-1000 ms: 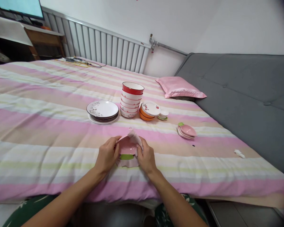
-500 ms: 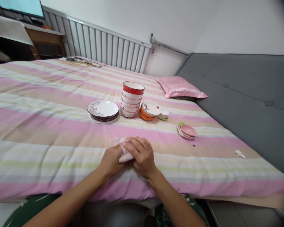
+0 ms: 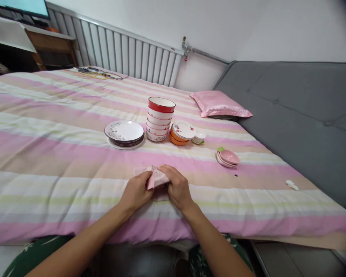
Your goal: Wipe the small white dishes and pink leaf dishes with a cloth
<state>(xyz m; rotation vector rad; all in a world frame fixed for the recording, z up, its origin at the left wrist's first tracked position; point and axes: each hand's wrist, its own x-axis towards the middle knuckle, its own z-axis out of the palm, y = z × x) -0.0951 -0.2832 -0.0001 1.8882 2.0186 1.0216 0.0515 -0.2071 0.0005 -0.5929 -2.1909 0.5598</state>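
Observation:
Close to the bed's near edge, my left hand [image 3: 137, 189] and my right hand [image 3: 177, 186] grip a pale pink, thin, folded piece [image 3: 158, 177] that looks like cloth or soft packaging. Its exact kind is hard to make out. Both thumbs press on it, and the fingers curl beneath it. A whitish, see-through part sticks out past my left fingers. Beyond my hands stand a stack of plates [image 3: 123, 130] and a tall stack of bowls [image 3: 160, 120], the top one red-rimmed. To their right are orange bowls [image 3: 177, 141] with a flowered plate [image 3: 183, 130] on top.
Small white dishes [image 3: 200, 135] and pink fruit-shaped dishes [image 3: 229, 157] lie farther right on the striped bedspread [image 3: 75, 161]. A crumpled white tissue [image 3: 291, 184] is near the right edge. A pink pillow [image 3: 220, 104] rests by the grey headboard [image 3: 291, 107]. Cables [image 3: 100, 73] lie at the back.
My right hand has shifted from lying over the pink piece to gripping its right side. The piece now shows more, with a folded edge raised between my hands.

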